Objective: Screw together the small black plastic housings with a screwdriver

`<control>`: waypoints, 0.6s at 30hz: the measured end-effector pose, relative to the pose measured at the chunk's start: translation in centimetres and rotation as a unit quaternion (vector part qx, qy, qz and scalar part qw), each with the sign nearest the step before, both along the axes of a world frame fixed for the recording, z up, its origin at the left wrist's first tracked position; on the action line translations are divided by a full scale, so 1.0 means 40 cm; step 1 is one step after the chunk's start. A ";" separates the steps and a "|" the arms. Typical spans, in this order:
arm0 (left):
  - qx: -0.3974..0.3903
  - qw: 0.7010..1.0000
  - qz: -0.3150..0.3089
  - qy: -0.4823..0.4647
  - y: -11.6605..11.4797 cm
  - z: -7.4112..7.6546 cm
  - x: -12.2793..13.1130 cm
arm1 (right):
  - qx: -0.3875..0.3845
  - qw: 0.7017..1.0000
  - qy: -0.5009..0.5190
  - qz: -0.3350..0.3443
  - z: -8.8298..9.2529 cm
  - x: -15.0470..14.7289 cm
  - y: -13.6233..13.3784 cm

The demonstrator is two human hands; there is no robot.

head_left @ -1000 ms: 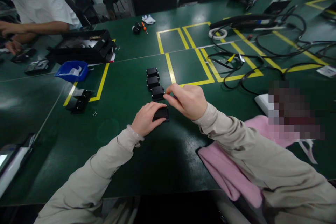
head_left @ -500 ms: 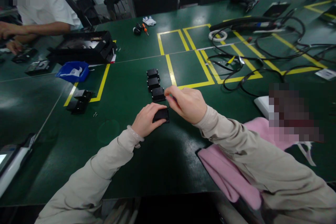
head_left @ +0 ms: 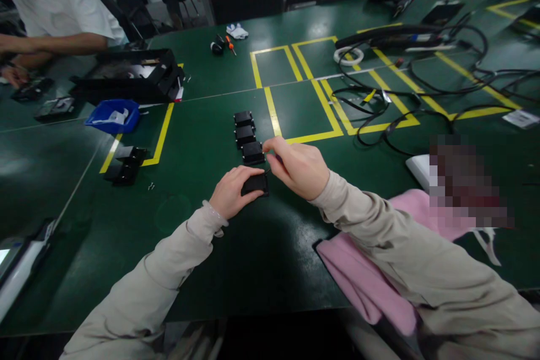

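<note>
The left hand [head_left: 231,191] lies palm down on the green counter [head_left: 202,140], its fingers closed over the near end of a small black module [head_left: 255,184] and pinning it flat. The forearm runs back toward the person at a slant, sleeve down to the wrist. The right hand [head_left: 296,167] arches just above and to the right of the module, thumb and forefinger pinched narrow on something too small to make out, with a thin wire-like bit showing beneath the fingertips; its wrist is bent and the elbow trails off to the right.

Against half a second ago, both hands sit a shade further left and the right hand's pinch has come closer to the module; the grip looks unchanged.

The module lies flat, its long axis running left to right. Directly beyond it, a row of three like black modules [head_left: 247,136] runs away from the person. Right of the module, near the right sleeve, lies a pink cloth [head_left: 363,275].
</note>
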State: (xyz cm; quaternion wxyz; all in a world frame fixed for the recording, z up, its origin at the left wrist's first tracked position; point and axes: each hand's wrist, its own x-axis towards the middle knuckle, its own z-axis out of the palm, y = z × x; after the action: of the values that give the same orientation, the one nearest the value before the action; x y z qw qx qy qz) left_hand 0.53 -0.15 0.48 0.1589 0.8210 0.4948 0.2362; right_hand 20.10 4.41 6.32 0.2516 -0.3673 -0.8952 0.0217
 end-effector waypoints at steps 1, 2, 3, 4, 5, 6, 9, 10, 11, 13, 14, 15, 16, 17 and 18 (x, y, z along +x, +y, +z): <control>0.003 1.000 -0.002 -0.001 0.002 -0.001 -0.002 | -0.001 1.000 -0.006 0.003 0.001 -0.001 0.001; 0.005 1.000 -0.005 -0.001 0.005 -0.002 -0.005 | -0.001 1.000 -0.012 0.005 0.001 -0.001 0.001; 0.006 1.000 -0.009 0.000 0.007 -0.003 -0.007 | 0.000 1.000 -0.018 0.006 0.001 -0.002 0.002; 0.007 1.000 -0.012 -0.001 0.008 -0.004 -0.010 | 0.001 1.000 -0.020 0.006 0.001 -0.003 0.002; 0.005 1.000 -0.014 -0.002 0.010 -0.004 -0.012 | 0.003 1.000 -0.018 0.005 0.000 -0.004 0.002; 0.001 1.000 -0.017 -0.004 0.011 -0.004 -0.014 | 0.005 1.000 -0.012 0.006 -0.001 -0.005 0.002; -0.016 0.999 -0.027 -0.010 0.012 -0.002 -0.020 | 0.007 1.000 0.019 0.008 -0.005 -0.006 0.003; -0.022 0.999 -0.030 -0.012 0.012 -0.001 -0.022 | 0.004 1.000 0.028 0.007 -0.006 -0.005 0.004; -0.027 0.999 -0.032 -0.014 0.013 -0.001 -0.024 | 0.000 0.999 0.034 0.007 -0.006 -0.004 0.005; -0.031 0.999 -0.036 -0.019 0.014 -0.001 -0.027 | -0.010 0.999 0.037 0.009 -0.005 -0.002 0.007; -0.032 0.999 -0.037 -0.020 0.015 -0.002 -0.028 | -0.014 0.999 0.034 0.012 -0.004 -0.001 0.008; -0.031 0.999 -0.038 -0.021 0.015 -0.003 -0.029 | -0.017 0.999 0.031 0.016 -0.003 0.000 0.009; -0.031 0.999 -0.039 -0.022 0.016 -0.004 -0.030 | -0.018 0.999 0.027 0.019 -0.002 0.000 0.010; -0.030 0.999 -0.039 -0.022 0.016 -0.004 -0.030 | -0.017 0.999 0.023 0.021 -0.002 0.001 0.010; -0.029 0.999 -0.037 -0.021 0.017 -0.004 -0.029 | -0.014 0.999 0.020 0.021 -0.003 0.000 0.010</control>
State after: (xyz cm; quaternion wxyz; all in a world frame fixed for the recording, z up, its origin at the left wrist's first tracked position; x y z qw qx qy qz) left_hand -0.65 0.51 0.31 0.2021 0.8288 0.4669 0.2331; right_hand 20.12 4.82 6.21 0.2640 -0.3511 -0.8971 0.0474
